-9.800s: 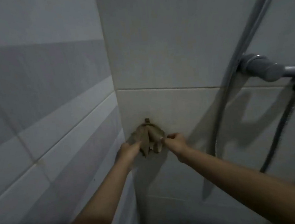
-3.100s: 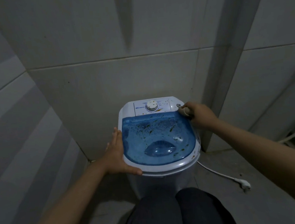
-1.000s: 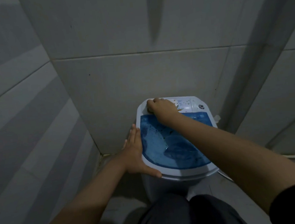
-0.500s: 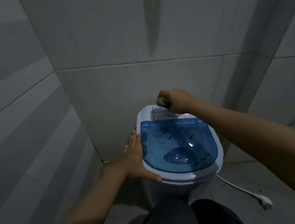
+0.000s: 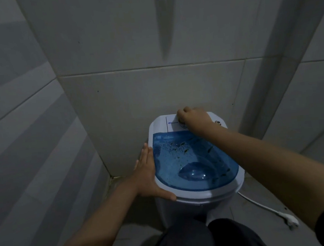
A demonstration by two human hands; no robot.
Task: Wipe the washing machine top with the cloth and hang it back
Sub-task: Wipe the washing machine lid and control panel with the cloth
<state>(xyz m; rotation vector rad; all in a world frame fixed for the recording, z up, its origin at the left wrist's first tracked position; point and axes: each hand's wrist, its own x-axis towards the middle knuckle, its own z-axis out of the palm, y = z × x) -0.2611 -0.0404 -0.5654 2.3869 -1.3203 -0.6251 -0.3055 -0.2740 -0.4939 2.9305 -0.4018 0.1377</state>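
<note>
Head view, setting: a small white washing machine (image 5: 202, 194) stands on the floor (image 5: 261, 196) in a corner of grey tiled walls (image 5: 131, 47), dimly lit.
Lid: a see-through blue lid (image 5: 189, 159) covers most of the top — dark specks and small bits of dirt lie scattered over it, thickest toward the back half.
Control panel: a white strip (image 5: 160, 124) runs along the back edge of the top, just behind the lid, with a small blue mark on it.
Left hand: the left hand (image 5: 147, 175) lies flat against the machine's left rim, fingers together and straight, thumb spread out along the front rim — it presses on the machine and closes on nothing.
Right hand: the right hand (image 5: 193, 118) is curled into a fist on the control panel, at the back of the top, near the wall.
Cloth: only a small pale scrap (image 5: 180, 119) shows at the left edge of the fist; the fingers appear bunched tight on the cloth, though most of it is hidden in the hand.
Plug: a white cord (image 5: 258, 205) trails over the floor to the right of the machine and ends in a loose plug (image 5: 291, 222).
Person: dark trouser knees (image 5: 196, 239) fill the bottom edge, just in front of the machine.
</note>
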